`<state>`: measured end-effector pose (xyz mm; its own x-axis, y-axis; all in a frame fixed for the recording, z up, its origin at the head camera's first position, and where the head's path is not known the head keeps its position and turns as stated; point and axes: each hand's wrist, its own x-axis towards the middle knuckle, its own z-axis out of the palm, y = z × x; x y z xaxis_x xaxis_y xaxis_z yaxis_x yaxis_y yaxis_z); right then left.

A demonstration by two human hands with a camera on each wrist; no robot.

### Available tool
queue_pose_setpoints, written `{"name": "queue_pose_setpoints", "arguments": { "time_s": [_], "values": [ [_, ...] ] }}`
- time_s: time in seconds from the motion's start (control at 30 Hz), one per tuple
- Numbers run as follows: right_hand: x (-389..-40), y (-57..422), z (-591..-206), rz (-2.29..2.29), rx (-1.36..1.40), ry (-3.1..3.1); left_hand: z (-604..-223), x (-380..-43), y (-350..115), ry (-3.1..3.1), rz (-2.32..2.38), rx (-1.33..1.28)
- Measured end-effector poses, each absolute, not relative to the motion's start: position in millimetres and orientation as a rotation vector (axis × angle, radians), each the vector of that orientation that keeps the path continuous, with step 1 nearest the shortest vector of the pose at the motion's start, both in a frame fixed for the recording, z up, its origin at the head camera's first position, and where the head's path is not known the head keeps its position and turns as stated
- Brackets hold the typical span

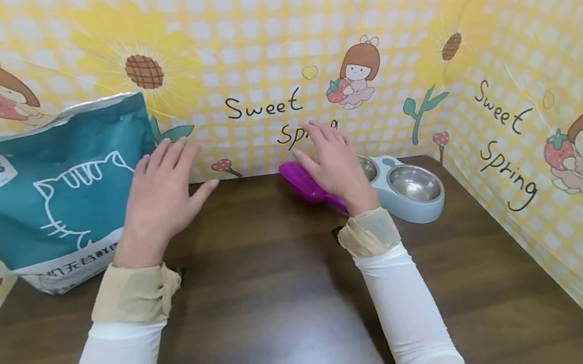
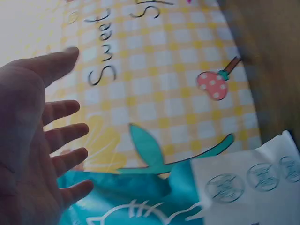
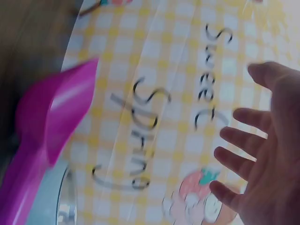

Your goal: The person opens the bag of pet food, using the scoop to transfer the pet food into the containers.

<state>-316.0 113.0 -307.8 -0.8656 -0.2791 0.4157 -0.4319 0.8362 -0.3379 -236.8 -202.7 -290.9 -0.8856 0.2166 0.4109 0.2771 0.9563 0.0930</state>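
Observation:
My left hand (image 1: 165,195) is held in the air beside the right edge of a teal pet food bag (image 1: 77,173), its fingers extended and nothing in them. The bag has a white cat outline and stands upright on the table. My right hand (image 1: 337,163) hovers above a purple scoop (image 1: 302,182), also with extended fingers and an empty palm (image 3: 276,164). In the head view that hand and wrist hide part of the scoop and of the double pet bowl (image 1: 417,210) behind. The bowl has a pale blue base with two metal dishes.
A dark wooden table (image 1: 264,308) lies under everything. Yellow checked cloth (image 1: 240,41) with printed figures and flowers walls off the back and the sides. The bowl stands near the back right corner, the bag at the back left.

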Motion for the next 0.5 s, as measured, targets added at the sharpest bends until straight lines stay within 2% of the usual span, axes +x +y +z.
{"name": "queue_pose_setpoints", "arguments": {
  "time_s": [0.2, 0.5],
  "values": [
    [-310, 70, -288, 0.701, 0.639, -2.551, -266, -222, -223, -2.455, -0.278, -0.278],
    [-302, -24, -231, 0.449, 0.882, -2.423, -244, -187, -278, -2.156, -0.477, 0.131]
  ]
}}
